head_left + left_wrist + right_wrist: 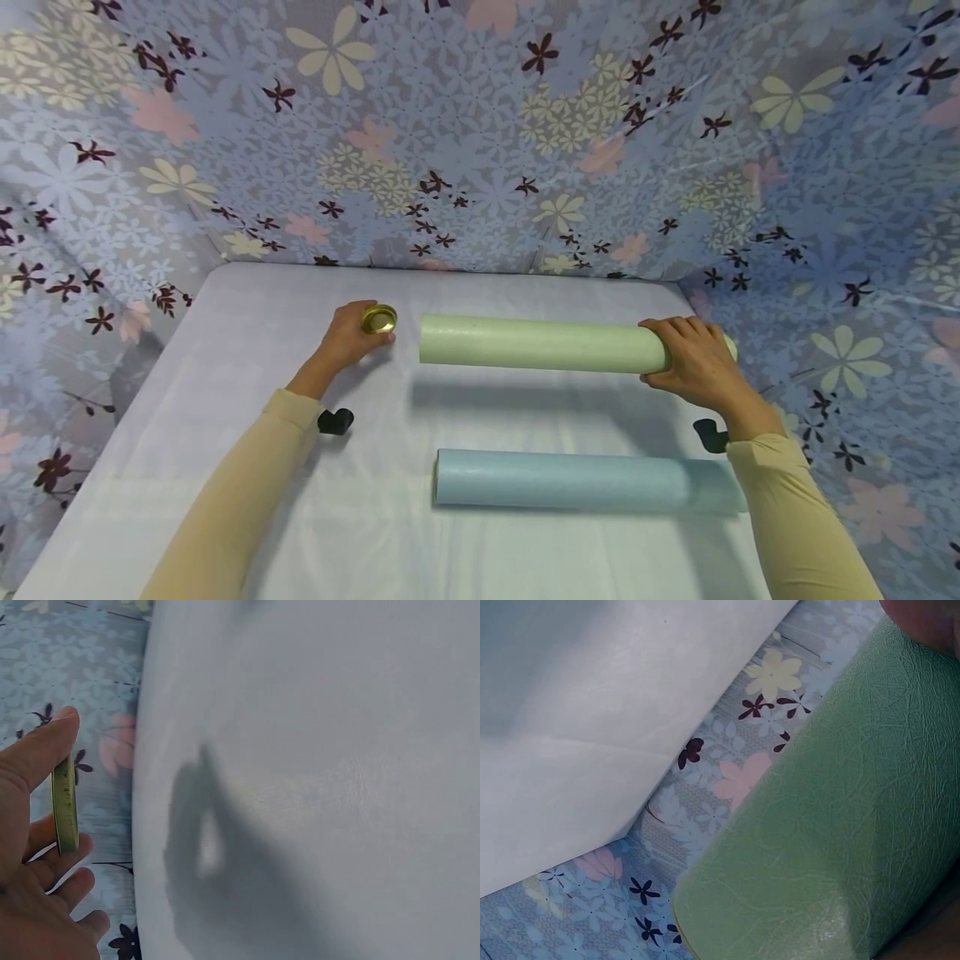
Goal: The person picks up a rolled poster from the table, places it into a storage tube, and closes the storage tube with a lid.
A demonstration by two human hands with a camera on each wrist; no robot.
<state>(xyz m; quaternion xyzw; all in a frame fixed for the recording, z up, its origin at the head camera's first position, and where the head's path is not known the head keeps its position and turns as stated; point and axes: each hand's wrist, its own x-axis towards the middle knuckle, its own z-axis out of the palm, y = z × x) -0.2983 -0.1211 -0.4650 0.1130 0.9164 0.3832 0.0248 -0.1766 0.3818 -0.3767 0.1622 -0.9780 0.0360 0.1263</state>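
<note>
My left hand [347, 335] pinches a shallow round gold lid [379, 320] between thumb and fingers, above the far left part of the table. The left wrist view shows this lid [65, 806] edge-on, with small marks along its rim. A long pale green tube [536, 343] is gripped near its right end by my right hand [693, 360], held level with its shadow on the cloth below. Its left end points toward the lid, a short gap apart. Up close, the green tube [821, 832] has a creased, textured surface, and little of the right hand shows there.
A light blue tube [585, 481] lies lengthwise on the white-covered table [360, 517], nearer to me and partly behind the right sleeve. Flower-patterned fabric [480, 150] stands around the table's back and sides. A black wrist-worn piece [335, 422] sticks out beside the left cuff.
</note>
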